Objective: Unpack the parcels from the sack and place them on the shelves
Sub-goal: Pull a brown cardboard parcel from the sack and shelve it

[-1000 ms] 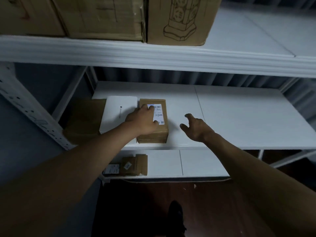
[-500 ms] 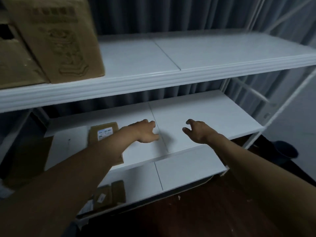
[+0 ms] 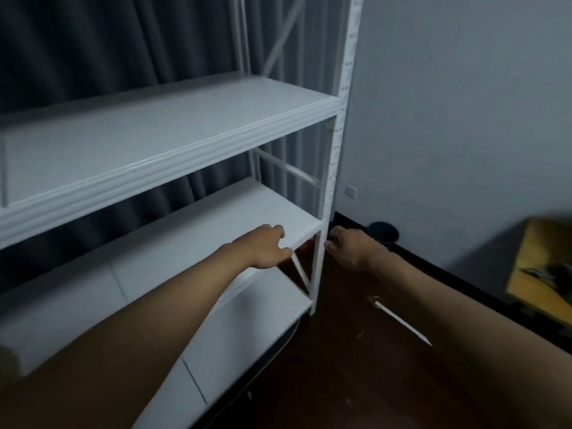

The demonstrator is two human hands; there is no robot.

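Observation:
The white metal shelving unit [image 3: 192, 131] fills the left half of the view, and its boards here are bare. My left hand [image 3: 266, 246] hovers over the right end of the middle board [image 3: 216, 224], fingers loosely curled, holding nothing. My right hand [image 3: 349, 249] hangs just past the unit's right corner post [image 3: 318, 267], above the floor, fingers apart and empty. No parcel and no sack show in this view.
A dark curtain [image 3: 108, 41] hangs behind the shelves. A grey wall [image 3: 464, 119] runs on the right, with a small dark bucket [image 3: 383, 233] at its foot. A yellow object [image 3: 544, 264] sits at the right edge. The floor [image 3: 356, 366] is dark wood.
The view has swung right, away from the cardboard parcels on the left of the shelves. My left hand let go of the labelled parcel, and both empty hands moved right with the view.

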